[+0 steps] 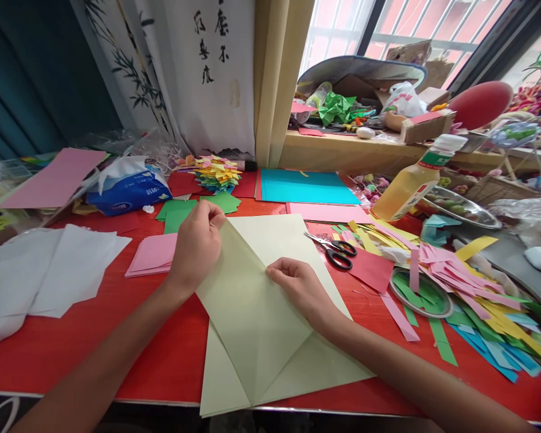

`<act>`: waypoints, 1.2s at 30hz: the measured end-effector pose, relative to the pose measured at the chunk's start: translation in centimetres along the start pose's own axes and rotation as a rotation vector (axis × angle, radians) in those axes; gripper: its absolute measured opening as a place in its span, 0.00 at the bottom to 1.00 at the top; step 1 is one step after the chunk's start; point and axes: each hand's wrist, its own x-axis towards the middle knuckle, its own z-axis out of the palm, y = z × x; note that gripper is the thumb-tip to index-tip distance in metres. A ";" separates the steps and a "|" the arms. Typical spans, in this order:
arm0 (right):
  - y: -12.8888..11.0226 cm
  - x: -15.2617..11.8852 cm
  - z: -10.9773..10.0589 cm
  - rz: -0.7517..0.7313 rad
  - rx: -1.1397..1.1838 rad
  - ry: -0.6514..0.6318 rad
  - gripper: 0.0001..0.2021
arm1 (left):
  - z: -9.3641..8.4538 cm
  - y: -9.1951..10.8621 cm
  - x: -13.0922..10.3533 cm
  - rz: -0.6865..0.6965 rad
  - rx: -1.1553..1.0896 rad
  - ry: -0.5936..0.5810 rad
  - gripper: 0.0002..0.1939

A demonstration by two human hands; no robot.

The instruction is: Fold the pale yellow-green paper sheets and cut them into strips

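A pale yellow-green sheet of paper [252, 300], creased and partly folded, is raised between my two hands. My left hand [198, 246] pinches its upper left corner, fingers closed. My right hand [302, 291] is closed on the edge near the sheet's middle, thumb and forefinger pressed together. Beneath lie more sheets of the same pale paper [293, 234], reaching the table's front edge. Just beyond my right hand, black-handled scissors [338, 252] rest partly on a red paper square [372, 267]. Left of my left hand is a stack of pink paper squares [153, 252].
Coloured paper strips [460, 276] spread over the right side, around a roll of tape [421, 294]. A bottle [417, 177] of yellow liquid stands behind them. Blue card [309, 186], a folded-paper piece [219, 174] and a tissue pack [128, 189] lie at the back; white sheets [76, 270] are left.
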 end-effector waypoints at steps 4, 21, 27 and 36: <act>0.4 -0.5 -0.3 0.028 0.007 -0.020 0.09 | -0.4 -0.5 0.6 -0.014 0.003 0.035 0.05; 0.0 -5.3 -4.2 0.273 0.207 -0.006 0.08 | -2.8 -1.8 2.0 -0.077 0.029 0.181 0.05; 0.0 -5.8 -7.0 0.217 0.203 0.096 0.12 | -2.5 -2.2 2.2 -0.144 -0.128 0.070 0.07; -2.5 0.6 -2.1 0.043 0.108 -0.189 0.15 | 2.1 2.2 -2.4 -0.105 -0.264 -0.397 0.07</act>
